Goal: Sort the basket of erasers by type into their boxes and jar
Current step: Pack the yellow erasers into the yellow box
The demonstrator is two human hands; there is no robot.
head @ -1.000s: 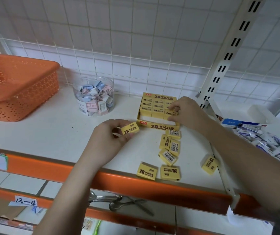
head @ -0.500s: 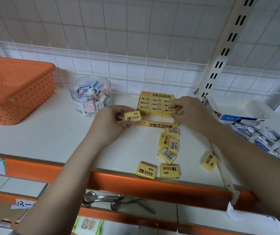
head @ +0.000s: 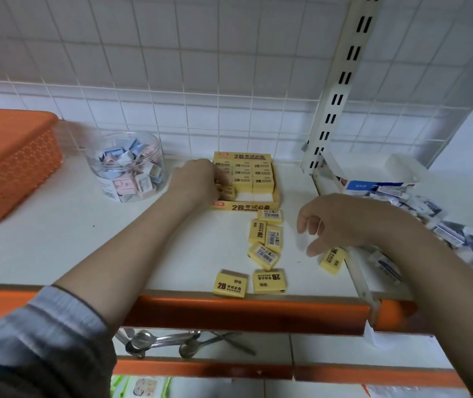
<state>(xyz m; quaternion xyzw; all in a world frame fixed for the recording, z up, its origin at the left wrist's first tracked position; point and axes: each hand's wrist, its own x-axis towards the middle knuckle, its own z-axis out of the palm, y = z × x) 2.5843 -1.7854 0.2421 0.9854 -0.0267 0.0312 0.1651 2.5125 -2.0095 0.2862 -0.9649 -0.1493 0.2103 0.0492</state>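
An open yellow eraser box (head: 246, 207) stands at the back middle of the shelf, filled with rows of yellow 2B erasers except a gap at its front. My left hand (head: 196, 183) reaches into the box's left front corner and holds a tilted yellow eraser (head: 227, 192) there. Several loose yellow erasers (head: 264, 255) lie on the shelf in front of the box. My right hand (head: 332, 222) hovers over the shelf with loosely curled fingers and holds nothing, just above one yellow eraser (head: 332, 260). A clear jar (head: 126, 168) of pastel erasers stands left of the box.
An orange perforated basket (head: 11, 165) sits at the far left. A white open box (head: 378, 175) and a heap of blue-and-white erasers (head: 447, 229) lie right of the metal shelf divider (head: 358, 277). Spoons (head: 160, 340) lie on the shelf below the orange front edge (head: 243, 311).
My left hand has carried its yellow eraser right into the box's front left corner. My right hand has left the box and drawn back toward the loose eraser at the right.
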